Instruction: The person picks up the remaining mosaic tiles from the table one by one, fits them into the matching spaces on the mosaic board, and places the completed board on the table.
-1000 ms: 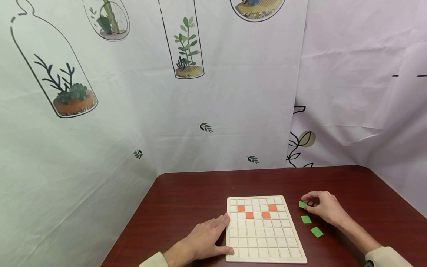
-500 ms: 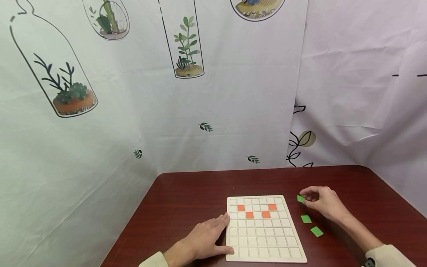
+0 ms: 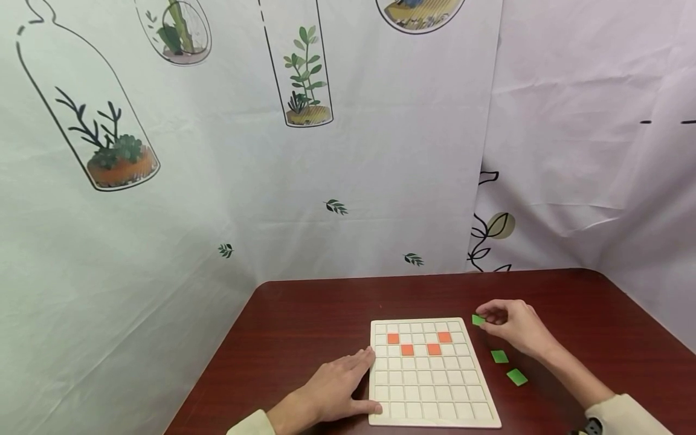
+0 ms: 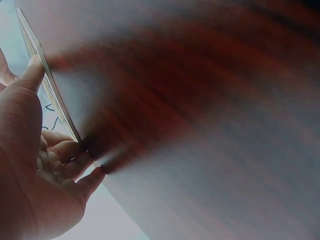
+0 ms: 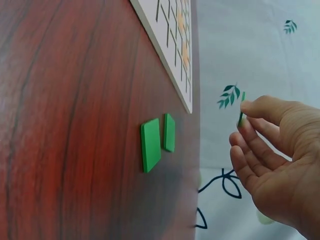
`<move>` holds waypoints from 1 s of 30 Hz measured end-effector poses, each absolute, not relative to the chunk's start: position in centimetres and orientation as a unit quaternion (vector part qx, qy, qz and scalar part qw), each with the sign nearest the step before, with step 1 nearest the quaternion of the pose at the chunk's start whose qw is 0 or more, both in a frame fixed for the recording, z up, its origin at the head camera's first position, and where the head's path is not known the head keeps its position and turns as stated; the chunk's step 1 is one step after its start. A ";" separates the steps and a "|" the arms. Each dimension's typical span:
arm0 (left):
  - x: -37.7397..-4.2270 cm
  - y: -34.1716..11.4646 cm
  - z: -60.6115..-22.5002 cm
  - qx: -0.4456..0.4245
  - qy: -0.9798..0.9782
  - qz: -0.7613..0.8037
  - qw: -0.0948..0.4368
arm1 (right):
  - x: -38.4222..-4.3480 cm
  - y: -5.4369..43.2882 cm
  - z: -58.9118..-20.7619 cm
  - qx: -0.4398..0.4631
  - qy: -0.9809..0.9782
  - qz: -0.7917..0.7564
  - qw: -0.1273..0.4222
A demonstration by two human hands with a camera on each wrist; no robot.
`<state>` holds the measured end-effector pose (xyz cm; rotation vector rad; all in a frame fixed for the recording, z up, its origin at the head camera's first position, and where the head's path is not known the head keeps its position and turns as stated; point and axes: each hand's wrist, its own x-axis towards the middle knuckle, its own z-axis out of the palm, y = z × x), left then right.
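A cream grid board (image 3: 429, 417) lies on the table, with several orange square tiles, one of them an orange tile (image 3: 407, 350), set in its upper rows. My left hand (image 3: 339, 386) rests along the board's left edge, thumb on the lower corner and fingers straight; the left wrist view shows the thumb and fingertips at that edge. Right of the board's far corner, my right hand (image 3: 513, 325) pinches a green square tile (image 3: 478, 320) between thumb and fingertips. In the right wrist view this tile is held up edge-on, clear of the table.
Two more green tiles lie flat on the table right of the board: a farther green tile (image 3: 499, 356) and a nearer green tile (image 3: 517, 377). The dark red table (image 3: 304, 314) ends at the back against a white printed curtain (image 3: 370, 169).
My right hand has lifted the farthest green tile from the table and carried it left and away from me, toward the board's far right corner. The left hand has stayed still.
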<state>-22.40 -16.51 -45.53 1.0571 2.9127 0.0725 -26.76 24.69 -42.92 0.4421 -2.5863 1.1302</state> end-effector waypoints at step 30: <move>-22.3 -16.5 -45.6 0.340 0.940 0.021 0.016 | -26.6 19.8 -42.2 0.189 -0.883 0.416 0.110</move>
